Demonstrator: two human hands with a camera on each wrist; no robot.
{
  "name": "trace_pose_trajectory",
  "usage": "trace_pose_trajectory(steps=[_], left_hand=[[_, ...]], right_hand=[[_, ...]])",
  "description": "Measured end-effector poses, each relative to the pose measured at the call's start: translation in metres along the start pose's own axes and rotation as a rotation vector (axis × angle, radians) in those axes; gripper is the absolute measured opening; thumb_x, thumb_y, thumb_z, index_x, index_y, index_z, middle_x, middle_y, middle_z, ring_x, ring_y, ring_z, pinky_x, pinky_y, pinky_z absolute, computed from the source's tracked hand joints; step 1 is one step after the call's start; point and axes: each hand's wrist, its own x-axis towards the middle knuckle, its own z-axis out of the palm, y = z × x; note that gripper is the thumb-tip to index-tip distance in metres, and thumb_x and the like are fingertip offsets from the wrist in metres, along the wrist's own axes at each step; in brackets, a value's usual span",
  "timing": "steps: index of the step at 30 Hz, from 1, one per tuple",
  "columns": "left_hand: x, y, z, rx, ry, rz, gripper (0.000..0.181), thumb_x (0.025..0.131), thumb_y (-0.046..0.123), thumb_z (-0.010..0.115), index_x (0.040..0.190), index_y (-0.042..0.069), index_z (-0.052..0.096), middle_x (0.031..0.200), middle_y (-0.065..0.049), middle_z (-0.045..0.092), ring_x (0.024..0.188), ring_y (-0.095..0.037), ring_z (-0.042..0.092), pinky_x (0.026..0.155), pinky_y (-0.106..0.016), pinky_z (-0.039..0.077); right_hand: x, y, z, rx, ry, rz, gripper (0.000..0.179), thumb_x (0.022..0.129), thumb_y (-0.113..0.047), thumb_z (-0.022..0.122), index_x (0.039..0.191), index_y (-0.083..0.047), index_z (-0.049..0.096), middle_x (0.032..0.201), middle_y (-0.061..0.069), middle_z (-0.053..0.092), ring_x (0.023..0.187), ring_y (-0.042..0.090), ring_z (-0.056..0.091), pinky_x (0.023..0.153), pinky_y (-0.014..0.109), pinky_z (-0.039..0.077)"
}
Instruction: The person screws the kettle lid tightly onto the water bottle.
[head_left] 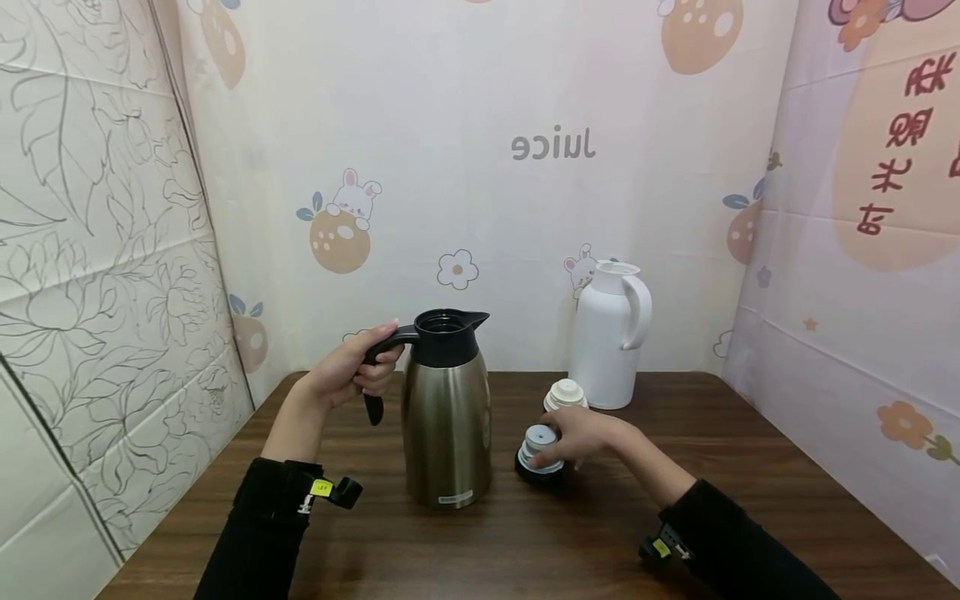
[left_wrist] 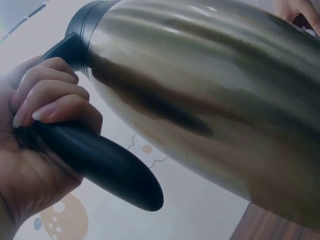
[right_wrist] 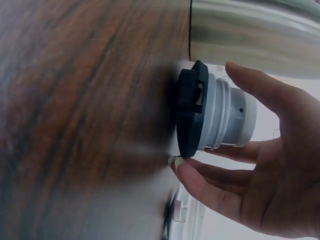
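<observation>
A steel vacuum jug (head_left: 447, 425) with a black collar and spout stands lidless on the table. My left hand (head_left: 360, 367) grips its black handle (left_wrist: 100, 162), fingers curled round the upper part. To the jug's right, a black-and-grey stopper lid (head_left: 541, 450) sits upside down, its black cap against the table. Around this lid my right hand (head_left: 577, 437) spreads, thumb on one side and fingers on the other. The right wrist view shows the thumb apart from the lid's side and the fingertips (right_wrist: 179, 162) by the black rim.
A white jug (head_left: 606, 337), its handle to the right, stands at the table's back right. Next to it is a white stopper lid (head_left: 566, 394), partly behind my right hand. Printed cloth walls (head_left: 480, 208) enclose the dark wooden table (head_left: 465, 558) at the back and sides.
</observation>
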Motion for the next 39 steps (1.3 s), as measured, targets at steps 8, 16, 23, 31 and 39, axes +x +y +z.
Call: trace_pose_trajectory(steps=[8,16,23,31,39], left_hand=[[0.001,0.0,0.0,0.008,0.011,0.004,0.049,0.118,0.04,0.025,0.079,0.015,0.041,0.056,0.013,0.036,0.045,-0.01,0.024,0.05,-0.033,0.013],[0.0,-0.001,0.0,0.016,0.003,0.003,0.049,0.118,0.04,0.024,0.079,0.016,0.041,0.056,0.013,0.036,0.046,-0.012,0.022,0.05,-0.033,0.013],[-0.001,-0.002,0.0,0.01,0.007,0.0,0.05,0.118,0.04,0.022,0.079,0.016,0.042,0.056,0.014,0.037,0.045,-0.01,0.024,0.05,-0.031,0.014],[0.0,-0.002,0.0,0.009,0.012,-0.003,0.049,0.118,0.04,0.024,0.08,0.015,0.042,0.056,0.013,0.036,0.045,-0.009,0.025,0.05,-0.032,0.014],[0.0,-0.001,0.0,0.004,0.013,-0.007,0.049,0.118,0.041,0.025,0.079,0.016,0.042,0.056,0.014,0.037,0.045,-0.009,0.025,0.05,-0.032,0.014]], right_hand=[[0.004,0.001,0.002,-0.018,0.014,0.002,0.051,0.088,-0.032,0.089,0.123,-0.003,0.065,0.101,0.005,0.066,0.076,0.022,0.071,0.066,0.045,0.063],[0.004,0.0,0.003,-0.036,-0.007,-0.014,0.04,0.089,-0.032,0.087,0.112,-0.005,0.069,0.094,0.005,0.067,0.074,0.024,0.071,0.065,0.046,0.063],[0.003,0.0,0.004,-0.043,-0.005,-0.023,0.036,0.09,-0.031,0.087,0.107,-0.005,0.069,0.093,0.006,0.067,0.073,0.024,0.071,0.066,0.046,0.062],[0.005,0.004,0.001,-0.024,0.009,-0.057,0.037,0.09,-0.033,0.086,0.109,-0.006,0.068,0.095,0.004,0.067,0.074,0.023,0.07,0.068,0.045,0.062],[0.006,0.005,-0.007,-0.115,0.09,-0.097,0.039,0.086,-0.041,0.087,0.102,-0.011,0.069,0.09,-0.002,0.068,0.077,0.015,0.064,0.066,0.033,0.054]])
